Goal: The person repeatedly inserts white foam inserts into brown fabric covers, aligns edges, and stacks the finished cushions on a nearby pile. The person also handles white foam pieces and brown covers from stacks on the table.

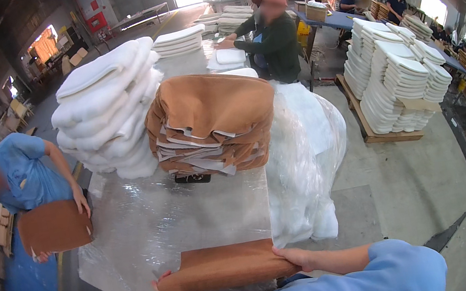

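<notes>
A brown fabric-covered pad (226,266) is held crosswise at the near edge of the table, between my two hands. My left hand (164,285) is closed on its left end, with the fingers partly hidden. At its right end, my right hand (294,257) grips the edge, thumb on top. Farther up the table stands a stack of brown fabric covers (210,103) with pale undersides showing at the folds. White padding sheets (101,72) are piled high to its left. The tabletop (165,220) has a clear plastic covering.
On the left, a co-worker in blue (31,165) holds another brown pad (55,226). Beyond the piles, a person in a red hat (275,32) handles white pads. Plastic-wrapped white material (309,151) hangs at the table's right side. A wooden pallet (390,135) bears stacked white pads.
</notes>
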A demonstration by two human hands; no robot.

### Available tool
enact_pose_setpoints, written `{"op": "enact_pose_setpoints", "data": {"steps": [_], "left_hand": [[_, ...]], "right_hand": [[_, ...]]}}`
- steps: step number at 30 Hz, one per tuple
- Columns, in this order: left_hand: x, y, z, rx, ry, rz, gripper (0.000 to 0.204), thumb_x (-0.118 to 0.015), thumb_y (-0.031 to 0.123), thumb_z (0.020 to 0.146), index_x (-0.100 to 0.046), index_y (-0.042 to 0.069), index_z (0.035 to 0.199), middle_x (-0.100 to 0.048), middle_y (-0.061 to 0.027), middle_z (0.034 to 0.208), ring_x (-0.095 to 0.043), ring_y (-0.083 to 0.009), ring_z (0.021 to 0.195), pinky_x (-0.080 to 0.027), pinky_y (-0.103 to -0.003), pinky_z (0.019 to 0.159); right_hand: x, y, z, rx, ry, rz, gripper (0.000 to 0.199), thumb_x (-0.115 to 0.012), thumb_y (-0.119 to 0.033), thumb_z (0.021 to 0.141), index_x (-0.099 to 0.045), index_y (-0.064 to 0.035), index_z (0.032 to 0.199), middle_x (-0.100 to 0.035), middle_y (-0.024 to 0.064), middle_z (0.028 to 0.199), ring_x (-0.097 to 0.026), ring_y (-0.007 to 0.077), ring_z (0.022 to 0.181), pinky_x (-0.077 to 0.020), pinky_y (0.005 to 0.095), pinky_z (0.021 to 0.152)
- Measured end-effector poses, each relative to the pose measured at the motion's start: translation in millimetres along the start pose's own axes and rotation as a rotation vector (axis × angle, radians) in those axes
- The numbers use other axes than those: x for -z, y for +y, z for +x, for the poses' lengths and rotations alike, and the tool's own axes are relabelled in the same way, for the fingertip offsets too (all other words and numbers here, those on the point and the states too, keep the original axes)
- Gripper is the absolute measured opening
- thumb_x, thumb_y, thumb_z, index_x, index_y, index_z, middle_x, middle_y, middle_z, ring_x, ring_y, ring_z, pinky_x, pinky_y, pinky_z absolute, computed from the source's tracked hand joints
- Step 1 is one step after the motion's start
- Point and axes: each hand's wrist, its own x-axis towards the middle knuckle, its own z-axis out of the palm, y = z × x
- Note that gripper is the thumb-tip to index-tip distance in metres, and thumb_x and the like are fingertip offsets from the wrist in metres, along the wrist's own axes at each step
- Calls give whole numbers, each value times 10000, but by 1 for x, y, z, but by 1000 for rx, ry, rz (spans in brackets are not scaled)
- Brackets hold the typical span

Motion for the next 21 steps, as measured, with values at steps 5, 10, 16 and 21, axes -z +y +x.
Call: {"op": "enact_pose_setpoints", "data": {"steps": [5, 10, 16, 21], "left_hand": [[-11, -10, 7, 59, -147, -117, 704, -308, 590, 1116, -703, 18, 1009, -703, -138, 924, -675, -315, 895, -563, -499, 886], [-52, 6, 23, -30, -161, -86, 606, -333, 518, 1132, -690, 32, 1066, -693, -108, 950, -678, -297, 892, -574, -461, 847], [-146, 36, 40, -99, -574, -24, 583, -372, 567, 1138, -636, 68, 1286, -680, -107, 1083, -674, -273, 972, -567, -460, 890], [-210, -9, 41, 3, -486, 4, 625, -394, 627, 1117, -638, 86, 1314, -687, -97, 1142, -677, -273, 1023, -564, -445, 924]], "right_hand": [[14, 17, 25, -3, -87, 82, 759, -435, -648, 1101, -475, -55, 1573, -607, 131, 1518, -626, 218, 1337, -524, 389, 1105], [20, 21, 33, 17, -156, 203, 707, -432, -625, 1107, -479, -89, 1566, -635, 151, 1463, -681, 269, 1247, -557, 446, 1059], [-24, 40, 26, -66, -205, 294, 728, -356, -686, 1096, -508, -119, 1528, -684, 154, 1326, -710, 338, 1095, -601, 527, 939], [-23, 67, 71, -7, -343, 314, 766, -287, -715, 1090, -536, -137, 1526, -676, 160, 1291, -721, 330, 1049, -622, 494, 890]]}}
